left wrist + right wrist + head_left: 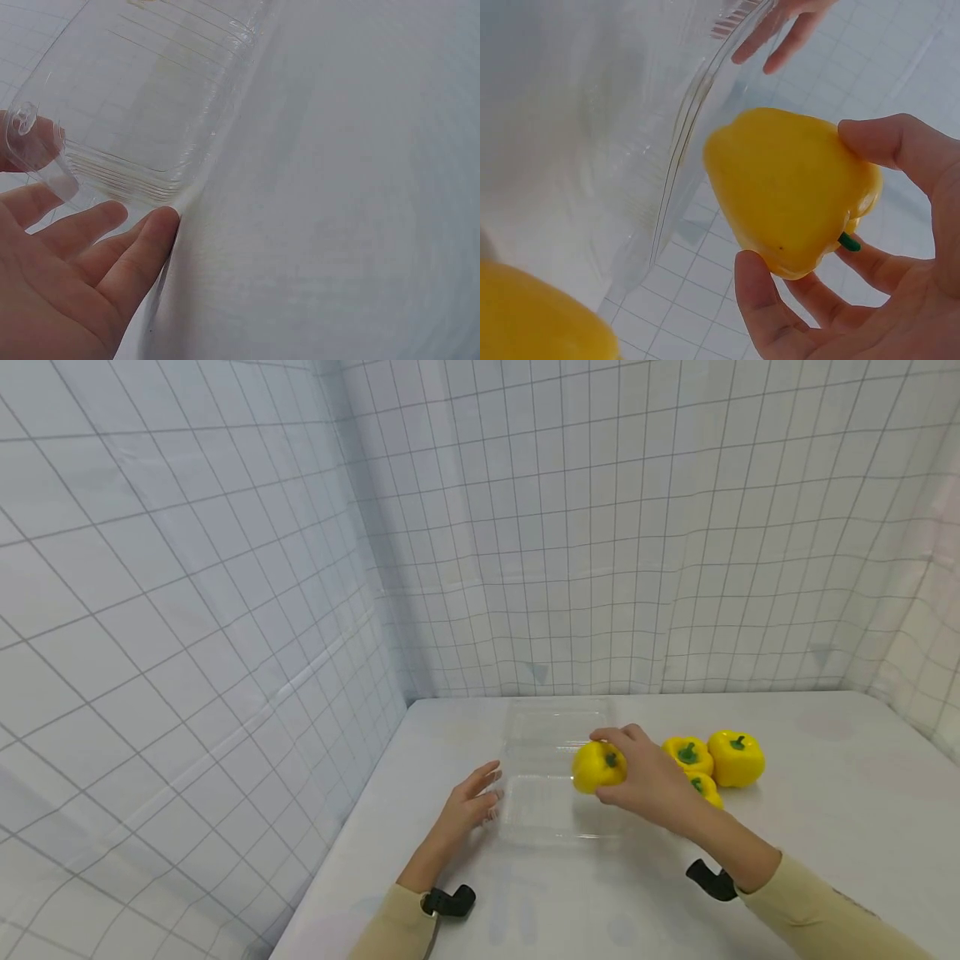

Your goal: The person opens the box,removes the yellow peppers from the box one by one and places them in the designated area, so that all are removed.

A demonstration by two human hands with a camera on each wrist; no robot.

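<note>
My right hand [645, 781] holds a yellow bell pepper [596, 768] by its sides, with thumb and fingertips around it. The green stem [848, 241] points back toward the palm. Below the pepper lies an opened clear plastic clamshell container [536, 806], its lid [558, 720] folded back behind the base. At the left end of the container is my left hand [465, 806], its fingers loosely extended. In the left wrist view its fingertips [161, 221] lie right at the ribbed plastic wall, holding nothing up.
Several yellow bell peppers stand grouped to the right of the container, the largest [737, 758] at the right of the group. All rest on a white table [840, 827]. Gridded white curtains [570, 527] hang behind and along the left side.
</note>
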